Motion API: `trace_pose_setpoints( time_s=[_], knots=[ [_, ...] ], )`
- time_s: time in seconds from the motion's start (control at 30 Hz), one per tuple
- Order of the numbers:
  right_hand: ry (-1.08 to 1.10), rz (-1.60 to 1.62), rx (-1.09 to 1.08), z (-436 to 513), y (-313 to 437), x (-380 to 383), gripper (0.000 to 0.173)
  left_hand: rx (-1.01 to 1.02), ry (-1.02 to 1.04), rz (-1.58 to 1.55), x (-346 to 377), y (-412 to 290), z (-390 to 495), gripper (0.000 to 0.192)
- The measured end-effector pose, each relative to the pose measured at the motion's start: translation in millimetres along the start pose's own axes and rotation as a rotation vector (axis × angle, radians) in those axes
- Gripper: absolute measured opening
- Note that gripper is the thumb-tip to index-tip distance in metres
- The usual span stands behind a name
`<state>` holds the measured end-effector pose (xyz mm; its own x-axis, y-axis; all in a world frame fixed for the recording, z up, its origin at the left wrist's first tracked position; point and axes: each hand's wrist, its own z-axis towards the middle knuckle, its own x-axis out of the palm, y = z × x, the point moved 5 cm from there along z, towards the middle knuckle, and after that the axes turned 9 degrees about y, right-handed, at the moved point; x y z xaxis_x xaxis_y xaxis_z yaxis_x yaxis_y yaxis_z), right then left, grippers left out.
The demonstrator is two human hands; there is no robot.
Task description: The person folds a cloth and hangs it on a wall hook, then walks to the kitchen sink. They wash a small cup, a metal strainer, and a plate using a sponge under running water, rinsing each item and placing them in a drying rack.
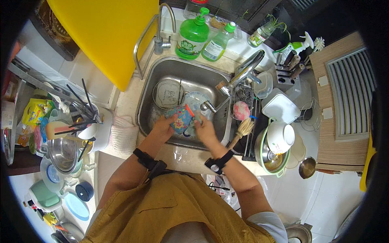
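Observation:
Over the stainless steel sink [218, 66], my left hand [164, 127] grips a blue bowl [179, 119] with a colourful floral pattern and an orange-red rim. The bowl is tilted on its side. My right hand [206, 129] is at its rim with the fingers curled. Something small and greyish shows at those fingertips, too blurred to name. Below the bowl, a clear dish [196, 98] lies in the sink, partly hidden. A round wire-mesh rack [168, 92] leans at the sink's left side. The chrome faucet [243, 74] reaches over from the right.
Green soap bottles [191, 42] stand behind the sink. At the right are a brush [244, 129], a pink-and-white scrubber [241, 110], a knife block [284, 75] and stacked bowls [279, 138]. A knitted cloth [123, 135] and a chopstick holder [101, 130] are at the left.

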<state>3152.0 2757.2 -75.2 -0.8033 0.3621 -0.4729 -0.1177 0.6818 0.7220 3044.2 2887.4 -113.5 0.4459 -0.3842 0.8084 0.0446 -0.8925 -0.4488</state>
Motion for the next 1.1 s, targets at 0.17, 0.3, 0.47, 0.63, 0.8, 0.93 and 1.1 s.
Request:
trace_pose_setpoints(
  time_s=[0.17, 0.3, 0.47, 0.63, 0.8, 0.93, 1.1],
  knots=[
    [-0.215, -0.181, -0.599, -46.4, 53.4, 28.1, 0.052, 0.01, 0.136, -0.06, 27.8, 3.5, 5.7, 0.025],
    [-0.14, -0.296, -0.689, -30.7, 56.0, 24.0, 0.059, -0.1, 0.062, -0.019, 37.0, 13.0, 3.4, 0.022],
    [-0.043, -0.23, -0.276, 29.5, 12.7, -15.2, 0.034, -0.178, 0.27, 0.635, 36.4, 26.7, 1.0, 0.016],
    [-0.086, -0.27, -0.29, 19.0, 3.9, -14.3, 0.03, -0.049, 0.255, 1.161, 31.9, 17.2, 5.7, 0.014],
    [-0.065, -0.217, -0.626, -6.5, 28.7, -15.1, 0.034, -0.125, 0.415, 1.103, 39.9, 1.5, 2.6, 0.013],
    [0.289, 0.008, -0.427, 18.1, 25.2, -21.5, 0.036, -0.307, 0.488, 0.774, 42.5, 3.9, -1.1, 0.013],
    [0.476, 0.811, 0.155, 26.7, -8.3, -19.4, 0.041, -0.296, 0.448, 0.567, 42.8, 8.9, 3.7, 0.015]
  ],
)
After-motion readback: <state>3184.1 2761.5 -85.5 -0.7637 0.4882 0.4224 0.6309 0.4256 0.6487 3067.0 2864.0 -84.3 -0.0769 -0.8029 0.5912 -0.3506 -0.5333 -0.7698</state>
